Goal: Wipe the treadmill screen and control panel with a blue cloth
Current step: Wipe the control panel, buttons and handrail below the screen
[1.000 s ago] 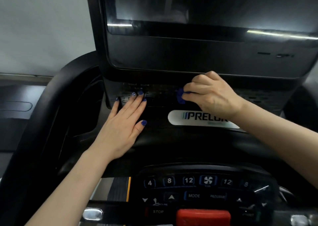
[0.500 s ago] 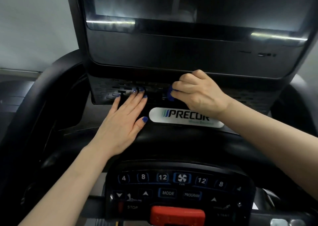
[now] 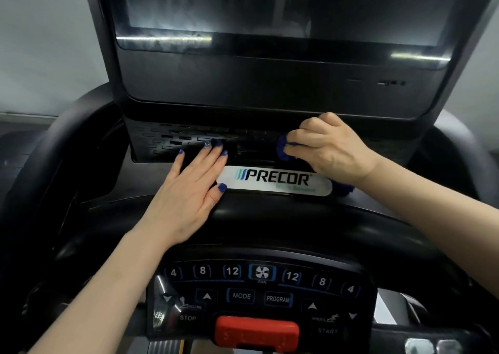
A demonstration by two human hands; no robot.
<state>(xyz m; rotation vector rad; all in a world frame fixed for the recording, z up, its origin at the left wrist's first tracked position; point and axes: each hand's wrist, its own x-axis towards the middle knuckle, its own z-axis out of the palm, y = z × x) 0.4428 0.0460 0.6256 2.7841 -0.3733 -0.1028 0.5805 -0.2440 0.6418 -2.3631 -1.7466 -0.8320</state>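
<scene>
The treadmill's dark screen (image 3: 283, 8) fills the top of the view, streaked with glare. Below it runs a slotted vent strip (image 3: 172, 140), then a white PRECOR badge (image 3: 275, 179). My right hand (image 3: 332, 148) is shut on a bunched blue cloth (image 3: 282, 148) and presses it against the vent strip just above the badge; a second bit of cloth (image 3: 344, 189) shows under the wrist. My left hand (image 3: 189, 189) lies flat, fingers spread, on the console left of the badge, fingertips touching the vent. The control panel (image 3: 259, 297) with buttons sits near the bottom.
A red safety clip (image 3: 256, 330) sits at the panel's lower edge. Curved black handrails (image 3: 54, 148) wrap both sides of the console. A pale wall (image 3: 40, 43) lies behind at left. A metal part (image 3: 429, 345) shows at bottom right.
The view has shifted, bringing the console more to the centre and closer. My right hand with the cloth stays on the vent strip above the badge; the left hand keeps its flat rest.
</scene>
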